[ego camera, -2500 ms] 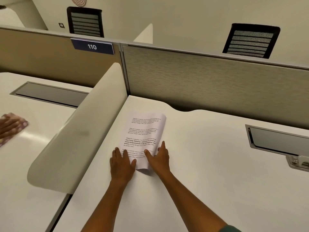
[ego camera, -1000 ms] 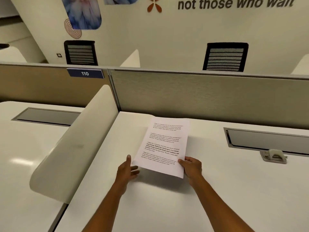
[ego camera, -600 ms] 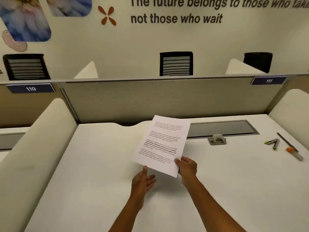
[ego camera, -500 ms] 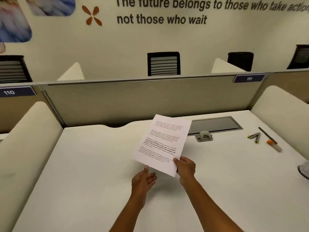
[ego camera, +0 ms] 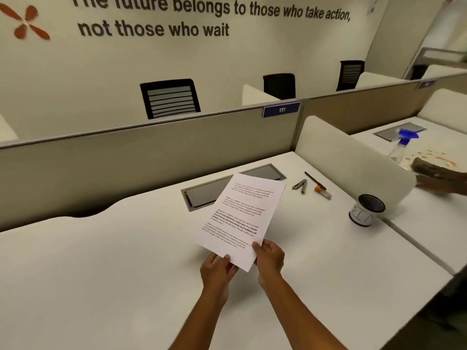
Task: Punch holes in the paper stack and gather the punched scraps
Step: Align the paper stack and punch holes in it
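A printed white paper stack [ego camera: 240, 218] is held up above the white desk [ego camera: 113, 261], tilted to the right. My right hand [ego camera: 269, 256] pinches its near right corner, thumb on top. My left hand [ego camera: 217, 267] holds the near edge from below, thumb on the sheet. The paper covers part of the grey cable tray [ego camera: 202, 192]. The hole punch, seen earlier beside that tray, is hidden behind the paper. No scraps are visible.
Pens and a marker [ego camera: 309, 186] lie at the back right. A black-rimmed cup [ego camera: 366, 209] stands by the right curved divider [ego camera: 348, 160]. Beyond it, on the neighbouring desk, are a spray bottle [ego camera: 401, 145] and another person's hand [ego camera: 439, 180]. A partition [ego camera: 151, 147] closes the back.
I lifted the paper stack off the desk by the left divider and carried it right. My left hand has taken hold of the near edge again. The view swung right.
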A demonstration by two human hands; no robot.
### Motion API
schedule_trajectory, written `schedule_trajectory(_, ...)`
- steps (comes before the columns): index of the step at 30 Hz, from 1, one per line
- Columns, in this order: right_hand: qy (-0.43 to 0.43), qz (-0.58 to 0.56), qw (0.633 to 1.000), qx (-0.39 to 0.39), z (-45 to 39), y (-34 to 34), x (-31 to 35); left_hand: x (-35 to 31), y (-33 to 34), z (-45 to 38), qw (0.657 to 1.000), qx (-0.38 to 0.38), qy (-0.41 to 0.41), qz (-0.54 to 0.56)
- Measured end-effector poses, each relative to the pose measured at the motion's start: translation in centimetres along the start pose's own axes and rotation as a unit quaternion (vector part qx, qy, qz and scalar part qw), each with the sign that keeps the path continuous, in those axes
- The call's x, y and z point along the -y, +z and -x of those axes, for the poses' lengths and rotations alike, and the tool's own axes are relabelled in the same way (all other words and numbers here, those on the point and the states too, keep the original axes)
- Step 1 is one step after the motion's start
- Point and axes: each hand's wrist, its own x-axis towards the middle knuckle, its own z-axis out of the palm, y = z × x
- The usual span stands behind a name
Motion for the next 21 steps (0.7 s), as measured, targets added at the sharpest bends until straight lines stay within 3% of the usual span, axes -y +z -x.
schedule_trajectory(11, 0.076, -0.011, 0.988, 0.134, -8.0, -8.1, -0.3, 6.5, 7.2, -1.9, 0.990, -0.095, 0.036, -0.096)
schedule_trajectory(21, 0.143, 0.015, 0.976, 0.162, -12.2, -12.5, -3.1, 11.2, 9.4, -2.8, 0.976, -0.141, 0.004, -0.166)
